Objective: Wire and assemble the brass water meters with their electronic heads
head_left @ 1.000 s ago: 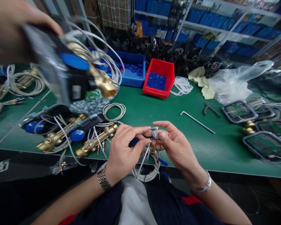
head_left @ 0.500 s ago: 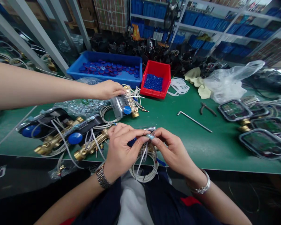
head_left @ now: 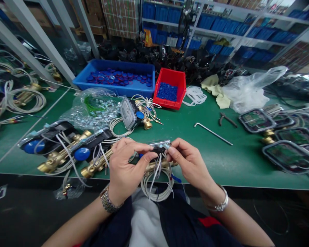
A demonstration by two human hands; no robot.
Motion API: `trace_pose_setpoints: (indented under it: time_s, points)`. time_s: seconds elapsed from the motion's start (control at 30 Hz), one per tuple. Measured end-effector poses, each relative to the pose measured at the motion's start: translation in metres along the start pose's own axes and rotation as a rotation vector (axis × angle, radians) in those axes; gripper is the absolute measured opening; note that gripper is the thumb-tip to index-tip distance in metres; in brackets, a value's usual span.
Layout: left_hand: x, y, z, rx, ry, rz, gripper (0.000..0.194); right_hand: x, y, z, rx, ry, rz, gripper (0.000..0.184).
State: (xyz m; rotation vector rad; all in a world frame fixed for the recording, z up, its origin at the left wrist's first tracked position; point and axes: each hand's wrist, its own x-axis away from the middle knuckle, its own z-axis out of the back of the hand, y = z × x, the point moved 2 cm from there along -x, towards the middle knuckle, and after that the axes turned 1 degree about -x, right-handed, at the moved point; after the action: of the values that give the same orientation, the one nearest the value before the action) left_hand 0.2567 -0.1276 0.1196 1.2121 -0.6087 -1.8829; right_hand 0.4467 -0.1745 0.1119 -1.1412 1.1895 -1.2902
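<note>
In front of my body a meter with a dark housing stands edge-on, its brass pipe and coiled white cable below. My left hand grips the left part of its housing between thumb and index finger. At the right end of the housing, my right hand pinches a small translucent light-blue piece in its fingertips. Another light-blue piece sits on the housing edge between the hands. Just beyond stands a second meter with a blue cap, a brass fitting and loose cables.
More brass-piped meters lie left, beside a plastic bag of small clear pieces. Behind are a blue bin of round caps and a red bin of blue parts. To the right lie a hex key, pliers and several meters.
Another person's arm has withdrawn to the left from the meter behind, which now sits tilted with its face showing. My left hand has slid left, away from the small piece in my right fingers.
</note>
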Motion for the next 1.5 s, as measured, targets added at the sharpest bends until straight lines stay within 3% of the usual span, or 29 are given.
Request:
trace_pose_setpoints:
  time_s: [0.07, 0.23, 0.73, 1.03, 1.5]
  points:
    - [0.001, 0.001, 0.001, 0.017, -0.041, -0.028, 0.006, 0.001, 0.001, 0.0, -0.01, 0.017, 0.007, 0.025]
    - [0.002, 0.009, -0.003, -0.02, -0.161, 0.015, 0.011, 0.004, 0.0, -0.003, -0.005, 0.028, 0.018, 0.025]
    - [0.001, 0.02, -0.008, -0.101, -0.063, -0.058, 0.023, 0.008, 0.0, -0.007, 0.094, 0.038, 0.06, 0.021]
    - [0.003, 0.023, -0.006, -0.104, -0.05, -0.066, 0.022, 0.009, -0.003, -0.008, 0.27, 0.066, 0.218, 0.016]
    - [0.003, 0.023, -0.006, -0.128, -0.063, -0.055, 0.023, 0.011, -0.003, -0.008, 0.354, 0.051, 0.281, 0.014]
